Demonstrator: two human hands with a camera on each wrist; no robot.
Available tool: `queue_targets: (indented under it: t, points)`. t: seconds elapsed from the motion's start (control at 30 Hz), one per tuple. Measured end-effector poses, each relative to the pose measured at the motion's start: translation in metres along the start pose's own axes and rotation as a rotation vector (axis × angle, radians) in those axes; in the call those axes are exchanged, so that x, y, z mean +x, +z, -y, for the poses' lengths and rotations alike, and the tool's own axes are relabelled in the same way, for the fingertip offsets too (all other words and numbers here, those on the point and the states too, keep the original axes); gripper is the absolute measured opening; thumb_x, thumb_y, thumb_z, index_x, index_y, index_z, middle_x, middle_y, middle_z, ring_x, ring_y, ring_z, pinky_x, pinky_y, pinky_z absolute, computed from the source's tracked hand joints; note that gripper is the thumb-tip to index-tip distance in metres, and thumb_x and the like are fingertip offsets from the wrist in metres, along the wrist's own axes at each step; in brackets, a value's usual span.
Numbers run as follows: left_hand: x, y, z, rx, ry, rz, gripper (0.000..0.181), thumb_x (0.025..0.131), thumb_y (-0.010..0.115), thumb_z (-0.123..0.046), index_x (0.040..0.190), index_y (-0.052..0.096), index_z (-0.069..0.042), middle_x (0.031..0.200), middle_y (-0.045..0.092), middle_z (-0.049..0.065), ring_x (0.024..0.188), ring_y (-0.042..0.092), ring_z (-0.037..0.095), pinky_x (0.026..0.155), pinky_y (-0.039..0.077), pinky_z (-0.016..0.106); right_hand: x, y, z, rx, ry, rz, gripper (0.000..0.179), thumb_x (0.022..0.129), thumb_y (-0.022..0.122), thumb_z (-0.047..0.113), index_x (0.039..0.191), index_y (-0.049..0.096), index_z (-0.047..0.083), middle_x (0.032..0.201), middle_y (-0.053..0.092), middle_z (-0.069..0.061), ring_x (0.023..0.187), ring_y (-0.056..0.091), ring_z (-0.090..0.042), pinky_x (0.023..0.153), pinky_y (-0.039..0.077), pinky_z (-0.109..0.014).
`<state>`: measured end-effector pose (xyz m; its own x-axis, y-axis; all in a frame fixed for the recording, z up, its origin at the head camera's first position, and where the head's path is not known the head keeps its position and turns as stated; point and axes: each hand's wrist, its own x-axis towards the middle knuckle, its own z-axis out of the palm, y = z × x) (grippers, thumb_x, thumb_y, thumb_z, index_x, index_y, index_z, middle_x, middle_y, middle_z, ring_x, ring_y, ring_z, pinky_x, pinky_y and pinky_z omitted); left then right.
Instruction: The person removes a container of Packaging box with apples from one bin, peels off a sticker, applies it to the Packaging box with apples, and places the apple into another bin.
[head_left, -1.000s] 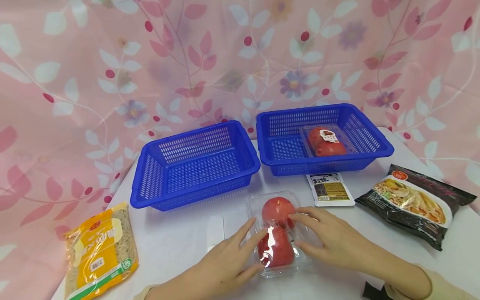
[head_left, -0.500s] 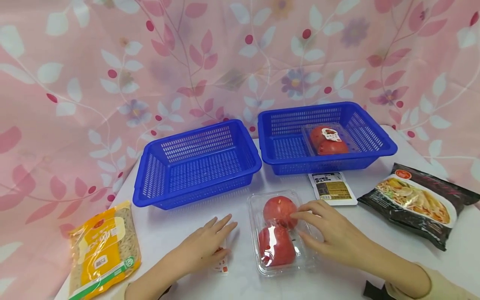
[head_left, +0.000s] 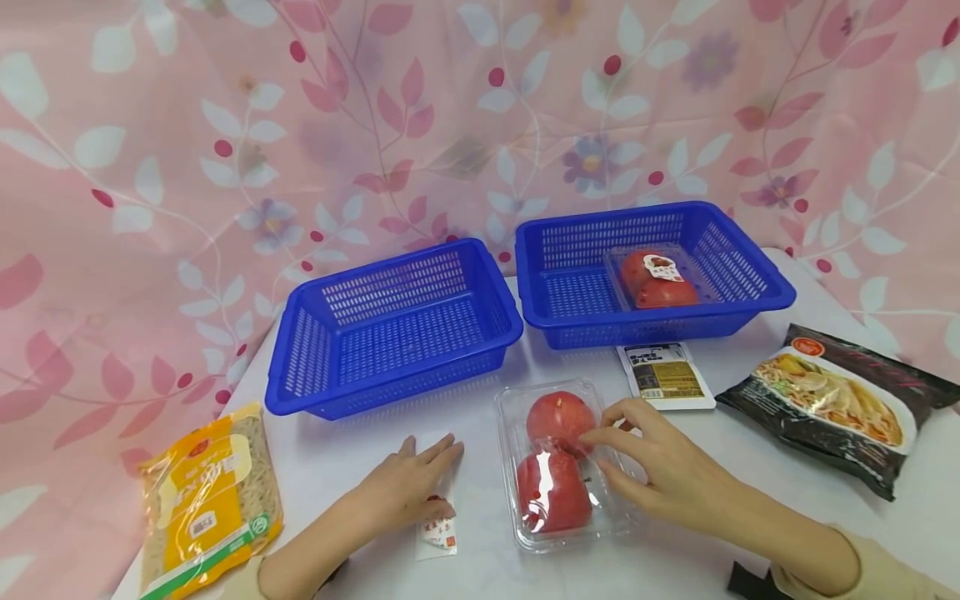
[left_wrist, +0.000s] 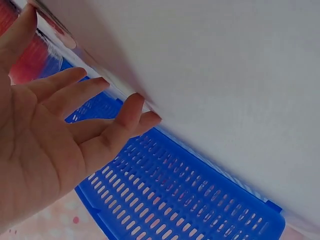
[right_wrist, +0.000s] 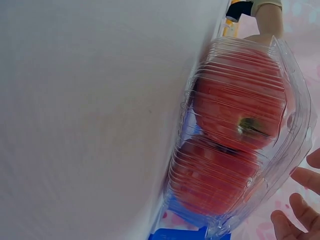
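Observation:
A clear plastic clamshell box (head_left: 508, 417) with two red round fruits (head_left: 553, 492) lies on the white table. My right hand (head_left: 667, 467) is at the box's right side, fingers bent loosely over the lid. In the right wrist view those fingertips (right_wrist: 300, 177) are by the box's edge, and a stem shows on one fruit (right_wrist: 240, 100). Left of the box, my left hand (head_left: 401, 492) lies palm down over a white paper strip with a small printed label (head_left: 438, 537), partly covering it. The left wrist view shows its fingers (left_wrist: 131, 112) spread, tips at the table surface.
Two blue mesh baskets (head_left: 397, 392) stand at the back; the right basket (head_left: 540, 321) holds another fruit box (head_left: 663, 279). A yellow food bag (head_left: 210, 500) lies left. A small sachet (head_left: 667, 377) and a black noodle bag (head_left: 832, 408) lie right. Behind hangs a floral curtain (head_left: 450, 108).
My left hand has left the box's left side and moved left onto the paper strip, drawing back slightly so its printed label shows. My right hand has stayed beside the box.

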<state>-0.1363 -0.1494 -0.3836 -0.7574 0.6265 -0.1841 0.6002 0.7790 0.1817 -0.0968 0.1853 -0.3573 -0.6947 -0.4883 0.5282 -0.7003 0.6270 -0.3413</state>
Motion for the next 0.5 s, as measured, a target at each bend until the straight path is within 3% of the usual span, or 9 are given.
queue_targets:
  t: [0.27, 0.5]
  points:
    - [-0.001, 0.001, -0.006, -0.001, 0.016, -0.051, 0.068, 0.071, 0.069, -0.036, 0.13, 0.049, -0.009, 0.133, 0.047, 0.015, 0.106, 0.043, 0.059, 0.074, 0.045, 0.061, -0.001, 0.001, 0.001, 0.013, -0.008, -0.005, 0.032, 0.074, 0.07, 0.01, 0.103, 0.066, 0.022, 0.104, 0.048, 0.009, 0.096, 0.046, -0.008, 0.074, 0.051, -0.031]
    - [0.001, 0.001, -0.014, 0.043, 0.057, -0.146, 0.046, 0.071, 0.071, -0.023, 0.112, 0.061, -0.004, 0.119, 0.058, 0.019, 0.094, 0.06, 0.038, 0.069, 0.053, 0.041, -0.001, 0.001, 0.0, 0.038, -0.06, -0.028, 0.026, 0.079, 0.068, 0.013, 0.104, 0.065, 0.022, 0.108, 0.049, 0.005, 0.099, 0.047, -0.011, 0.078, 0.049, -0.032]
